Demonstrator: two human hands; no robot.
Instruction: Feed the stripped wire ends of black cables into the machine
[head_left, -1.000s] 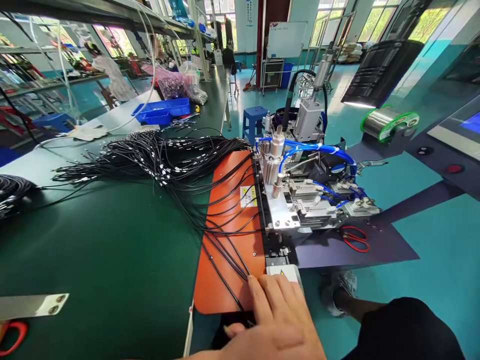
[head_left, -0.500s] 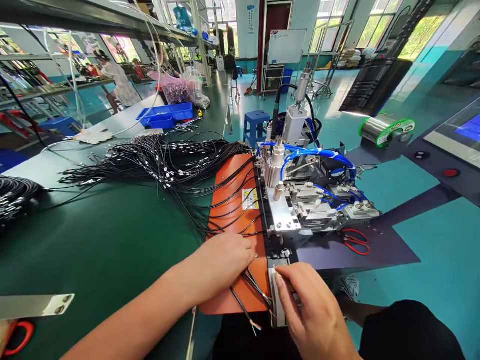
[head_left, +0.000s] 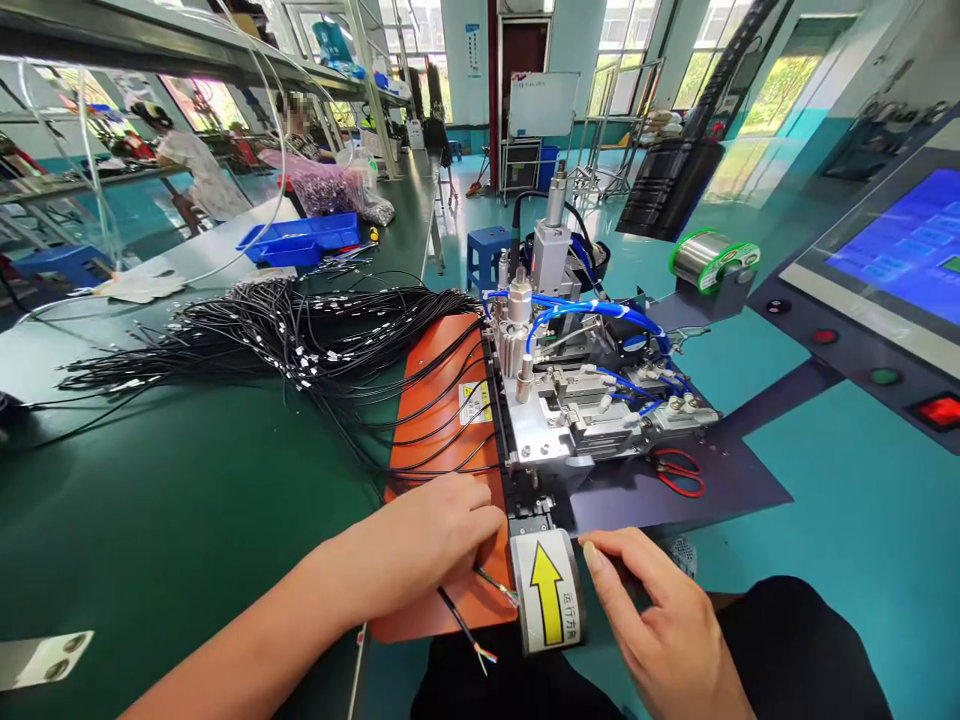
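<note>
My left hand point(head_left: 450, 520) is closed over an orange plate point(head_left: 420, 400), its curled fingers around black cables. Below the hand, the end of one cable point(head_left: 459, 615) hangs past the plate's front edge, with thin coloured wires bared at its tip. Another stripped end point(head_left: 496, 585) reaches the side of the machine's rounded front end point(head_left: 551, 590), which bears a yellow arrow. Just right of that end is my right hand point(head_left: 652, 600), thumb and forefinger tips together in a pinch. Nothing shows between them. More black cables point(head_left: 450, 430) run across the plate into the machine point(head_left: 592, 400).
A large bundle of black cables point(head_left: 300, 330) lies on the green table point(head_left: 225, 520). Red-handled scissors point(head_left: 679, 472) rest beside the machine. A solder wire spool point(head_left: 712, 262), a control panel point(head_left: 877, 260), blue trays point(head_left: 300, 240) and a blue stool point(head_left: 489, 255) stand around.
My right hand has moved off the machine's front end to its right, uncovering the yellow arrow. My left hand stays over the cables. The view has turned right, showing more of the control panel.
</note>
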